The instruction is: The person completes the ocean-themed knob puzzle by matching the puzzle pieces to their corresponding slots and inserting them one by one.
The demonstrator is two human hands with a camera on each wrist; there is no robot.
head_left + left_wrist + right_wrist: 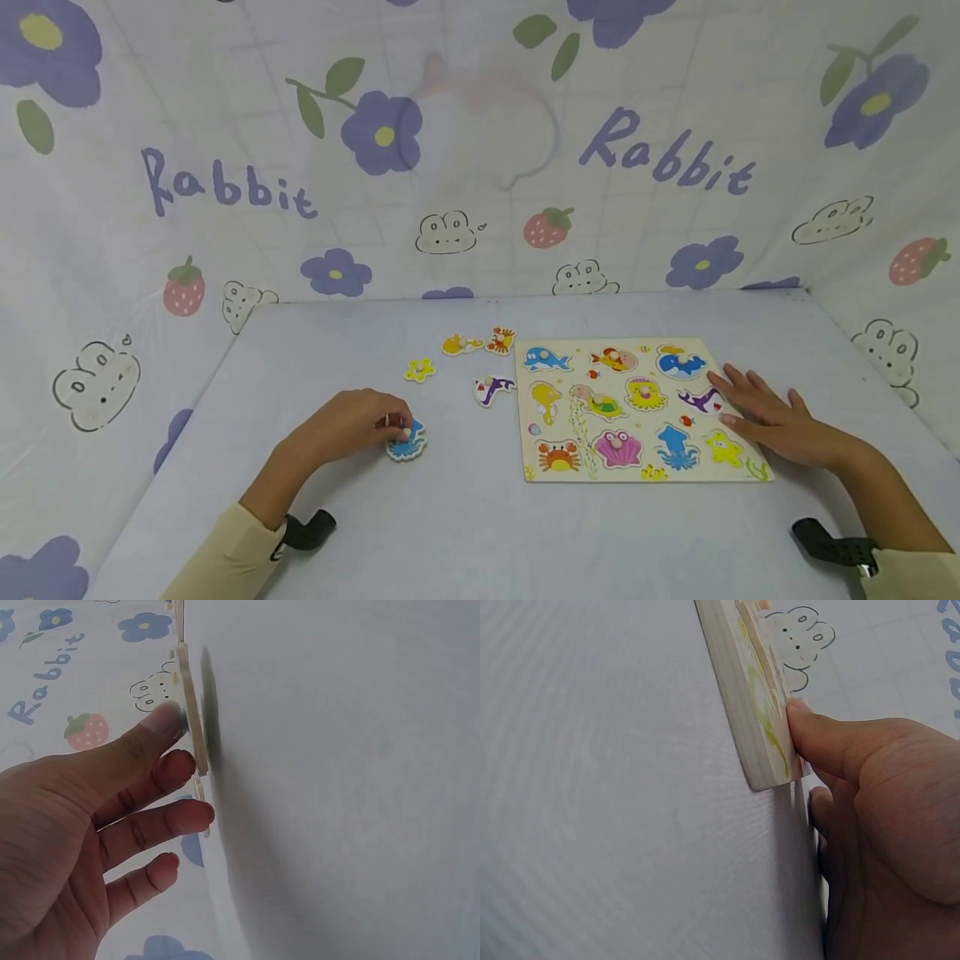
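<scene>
My left hand (358, 423) pinches a blue squid puzzle piece (406, 448) at the left of the table. Seen edge-on in the left wrist view, the piece (193, 712) casts a shadow on the tabletop beside it. At the right lies a wooden sea-animal puzzle board (592, 462), printed with colourful creatures. My right hand (783, 425) rests along the board's right edge with its fingers spread. In the right wrist view, the thumb (832, 742) touches the board's top near a corner (769, 769); the other fingers are partly hidden.
Between left hand and board lie a yellow starfish piece (419, 370), a purple-and-white piece (492, 390), a yellow-orange piece (461, 344) and an orange crab piece (500, 340). A printed curtain (480, 183) hangs behind the pale table (450, 533).
</scene>
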